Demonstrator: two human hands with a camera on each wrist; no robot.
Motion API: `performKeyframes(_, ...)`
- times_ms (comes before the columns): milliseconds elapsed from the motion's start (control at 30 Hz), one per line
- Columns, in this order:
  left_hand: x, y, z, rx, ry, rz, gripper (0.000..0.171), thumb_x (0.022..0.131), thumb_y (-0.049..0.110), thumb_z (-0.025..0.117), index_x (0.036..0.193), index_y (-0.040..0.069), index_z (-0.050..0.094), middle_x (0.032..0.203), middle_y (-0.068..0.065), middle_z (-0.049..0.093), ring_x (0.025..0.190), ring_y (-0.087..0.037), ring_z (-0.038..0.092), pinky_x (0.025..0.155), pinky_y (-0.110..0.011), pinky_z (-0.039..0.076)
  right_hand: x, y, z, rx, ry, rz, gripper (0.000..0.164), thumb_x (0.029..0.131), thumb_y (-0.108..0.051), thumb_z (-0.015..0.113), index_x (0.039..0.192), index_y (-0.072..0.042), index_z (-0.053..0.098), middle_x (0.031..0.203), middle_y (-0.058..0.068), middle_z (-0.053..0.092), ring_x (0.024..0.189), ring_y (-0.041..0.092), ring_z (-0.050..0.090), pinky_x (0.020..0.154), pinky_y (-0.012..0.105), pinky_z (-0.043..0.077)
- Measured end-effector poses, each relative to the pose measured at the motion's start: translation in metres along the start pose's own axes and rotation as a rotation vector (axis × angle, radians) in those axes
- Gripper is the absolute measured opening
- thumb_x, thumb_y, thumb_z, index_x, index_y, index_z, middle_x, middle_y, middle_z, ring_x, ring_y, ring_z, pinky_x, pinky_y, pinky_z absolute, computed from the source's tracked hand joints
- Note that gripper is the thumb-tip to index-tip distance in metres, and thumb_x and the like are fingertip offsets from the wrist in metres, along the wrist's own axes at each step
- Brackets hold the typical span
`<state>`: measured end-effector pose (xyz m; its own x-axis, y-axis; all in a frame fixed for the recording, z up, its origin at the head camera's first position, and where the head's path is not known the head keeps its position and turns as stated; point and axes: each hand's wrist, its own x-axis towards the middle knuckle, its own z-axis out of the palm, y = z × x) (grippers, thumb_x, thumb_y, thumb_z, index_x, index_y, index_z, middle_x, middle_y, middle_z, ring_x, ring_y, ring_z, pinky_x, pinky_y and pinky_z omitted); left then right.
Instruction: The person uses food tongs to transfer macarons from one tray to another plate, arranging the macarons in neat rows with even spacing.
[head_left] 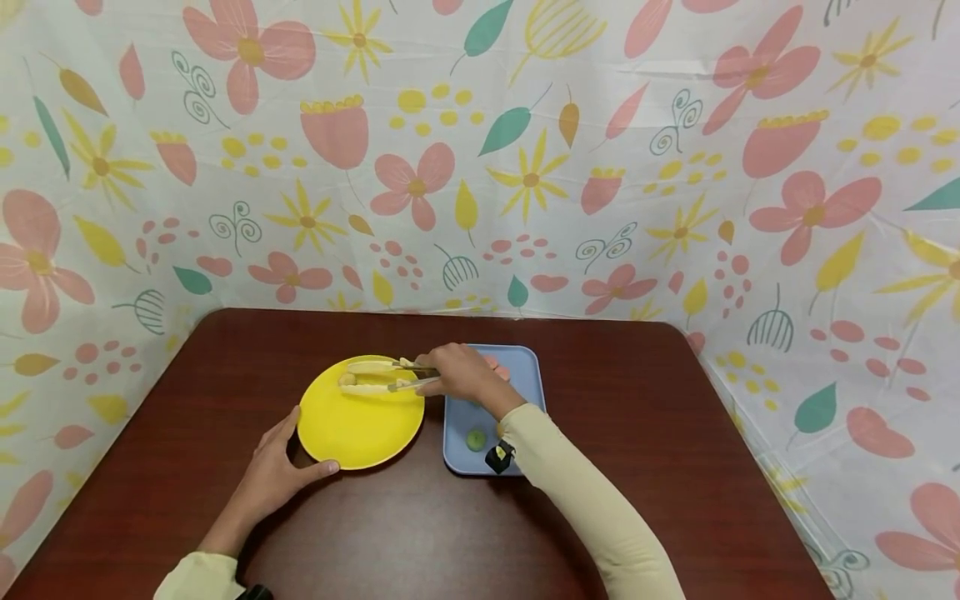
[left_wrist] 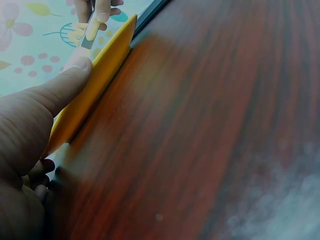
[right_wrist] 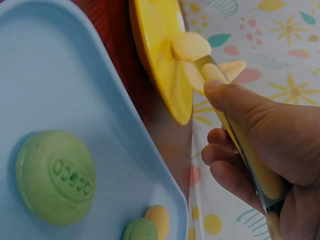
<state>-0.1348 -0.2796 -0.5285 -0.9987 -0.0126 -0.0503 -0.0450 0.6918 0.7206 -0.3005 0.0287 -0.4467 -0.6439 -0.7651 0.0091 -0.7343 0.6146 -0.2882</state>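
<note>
My right hand grips a pair of tongs with cream-coloured ends, reaching over a yellow plate. At the ends sits a small round cream-yellow piece; whether it is pinched or lies on the plate I cannot tell. My left hand holds the plate's near left rim, thumb at the front and fingers at the left side. In the left wrist view the thumb lies along the plate's rim. Right of the plate, partly under my right arm, stands a blue tray with a green round piece bearing raised letters.
Farther back on the tray, pink pieces show beside my right hand. Another green piece lies against an orange-yellow one near the tray's edge. The dark wooden table meets a flower-patterned sheet behind and at both sides.
</note>
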Motion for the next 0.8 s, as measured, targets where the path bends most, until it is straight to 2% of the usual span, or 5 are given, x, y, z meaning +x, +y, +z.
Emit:
performKeyframes(300,0.002,0.001,0.001,0.007,0.0,-0.005,0.13,0.078,0.061,0.083,0.164,0.004,0.005,0.167,-0.026,0.017,0.149,-0.051,0.013,0.108,-0.077,0.022,-0.013,0.001,-0.009,0.025,0.014,0.025,0.053,0.093,-0.042,0.076,0.137,-0.015,0.067,0.127,0.001,0.072,0.104,0.018,0.07,0.086,0.033,0.056)
performKeyframes(533,0.002,0.002,0.001,0.016,0.003,0.0,0.13,0.078,0.061,0.083,0.164,0.003,0.005,0.166,-0.027,0.018,0.149,-0.052,0.014,0.108,-0.078,0.023,-0.032,0.001,-0.026,0.021,0.081,0.014,0.052,0.091,-0.041,0.078,0.134,-0.014,0.069,0.116,0.006,0.075,0.088,0.018,0.07,0.075,0.034,0.055)
performKeyframes(800,-0.001,0.002,0.001,0.011,-0.006,-0.021,0.129,0.078,0.06,0.083,0.164,0.004,0.005,0.167,-0.027,0.017,0.149,-0.052,0.013,0.106,-0.079,0.024,-0.066,0.009,-0.04,0.023,0.149,0.043,0.059,0.088,-0.041,0.081,0.136,-0.012,0.068,0.129,0.006,0.071,0.093,0.017,0.071,0.076,0.033,0.055)
